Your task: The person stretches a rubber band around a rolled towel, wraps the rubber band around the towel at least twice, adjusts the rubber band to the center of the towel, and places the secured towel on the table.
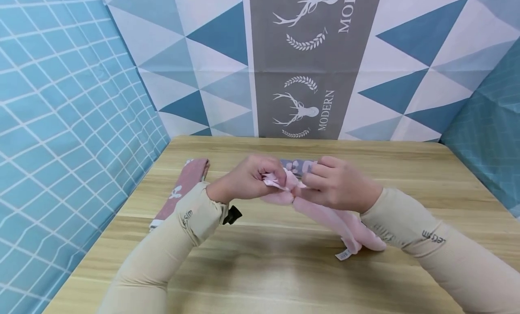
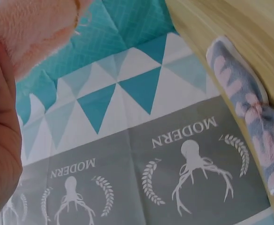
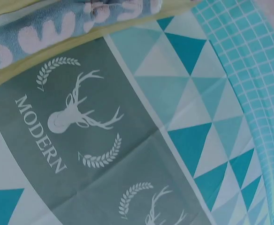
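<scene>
Both hands work on a pale pink towel (image 1: pixel 321 214) above the middle of the table. My left hand (image 1: pixel 252 177) grips its bunched end, thumb and fingers curled round the cloth. Close beside it, my right hand (image 1: pixel 339 183) has curled fingers on the towel near a narrow cinched spot. From there the long part slants down to the right, with a white tag (image 1: pixel 343 254) near its end. In the left wrist view, the pink towel (image 2: pixel 38 28) shows a thin orange-brown band beside the left hand (image 2: pixel 1 136). The right hand's fingertips are partly hidden.
Behind the hands lies a blue-grey and pink patterned towel (image 1: pixel 294 166), rolled and cinched at its middle in the left wrist view (image 2: pixel 254 112). A folded dusty-pink towel (image 1: pixel 183 187) with white motifs lies at the left. Patterned cloth hangs behind the wooden table (image 1: pixel 260 282).
</scene>
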Available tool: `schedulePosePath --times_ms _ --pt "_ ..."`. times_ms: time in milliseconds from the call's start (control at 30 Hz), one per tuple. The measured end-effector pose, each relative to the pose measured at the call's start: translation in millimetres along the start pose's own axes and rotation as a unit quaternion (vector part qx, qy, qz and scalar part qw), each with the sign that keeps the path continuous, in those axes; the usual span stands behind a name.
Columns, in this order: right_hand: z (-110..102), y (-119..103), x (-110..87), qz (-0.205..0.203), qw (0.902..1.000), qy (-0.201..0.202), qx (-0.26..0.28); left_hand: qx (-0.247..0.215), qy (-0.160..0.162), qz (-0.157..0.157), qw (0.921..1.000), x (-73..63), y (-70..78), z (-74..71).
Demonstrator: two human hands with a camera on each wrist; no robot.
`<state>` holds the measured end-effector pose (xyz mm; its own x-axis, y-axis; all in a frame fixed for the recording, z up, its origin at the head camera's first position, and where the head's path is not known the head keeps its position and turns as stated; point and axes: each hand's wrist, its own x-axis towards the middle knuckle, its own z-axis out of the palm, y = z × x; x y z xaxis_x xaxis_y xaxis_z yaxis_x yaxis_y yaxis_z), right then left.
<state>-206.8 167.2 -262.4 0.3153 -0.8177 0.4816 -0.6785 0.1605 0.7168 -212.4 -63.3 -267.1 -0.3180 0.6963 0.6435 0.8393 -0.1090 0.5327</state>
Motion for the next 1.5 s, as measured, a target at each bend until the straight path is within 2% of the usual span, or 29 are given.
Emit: schedulePosePath --times_ms 67,267,467,533,633,700,800,900,1033,1100,1200,1367,1500 --pt "0.9 -1.3 0.1 -0.004 0.9999 -0.013 -0.003 -0.003 -0.003 -0.003 1.0 0.8 -0.1 1.5" --pt "8.3 -3.6 2.4 0.035 0.9989 -0.03 0.01 -0.009 0.0 -0.011 0.9999 2.0 -0.3 0.8" --pt "14.9 -15.7 -1.1 0.082 0.992 -0.042 0.086 0.018 0.006 -0.001 0.9998 2.4 -2.0 -0.4" --pt "16.6 -20.5 -4.0 0.098 0.9908 -0.03 0.088 0.019 0.004 0.004 0.9998 3.2 -2.6 -1.3" --pt "16.4 -22.4 -6.9 0.119 0.9917 0.008 0.047 -0.004 0.008 0.012 0.9999 5.9 -3.4 -4.3" --pt "15.0 -20.6 -6.9 0.123 0.9919 0.028 0.016 -0.024 0.01 0.013 0.9996 8.1 -2.8 -6.0" --pt "13.6 -17.5 -6.4 0.113 0.993 0.032 -0.006 -0.039 0.013 0.004 0.9991 9.8 -2.2 -4.2" --pt "18.3 -16.8 -8.1 0.108 0.9933 0.04 0.007 -0.04 0.016 -0.005 0.9991 11.1 -1.0 0.1" --pt "30.3 -18.2 -12.9 0.124 0.9892 0.065 0.043 -0.04 0.025 0.001 0.9989 13.0 -0.4 3.0" --pt "34.2 -20.0 -14.5 0.135 0.987 0.059 0.064 -0.042 0.031 0.001 0.9986 11.9 -1.3 3.9" --pt "37.9 -24.3 -14.7 0.147 0.9836 0.044 0.095 -0.038 0.044 -0.01 0.9982 6.9 -3.5 4.7" --pt "38.0 -33.4 -14.5 0.148 0.9817 0.003 0.12 0.011 0.041 -0.042 0.9982 -2.6 -5.5 2.1" --pt "34.8 -37.5 -14.3 0.158 0.9793 -0.012 0.126 0.045 0.067 -0.08 0.9935 -3.1 -3.8 -5.4"
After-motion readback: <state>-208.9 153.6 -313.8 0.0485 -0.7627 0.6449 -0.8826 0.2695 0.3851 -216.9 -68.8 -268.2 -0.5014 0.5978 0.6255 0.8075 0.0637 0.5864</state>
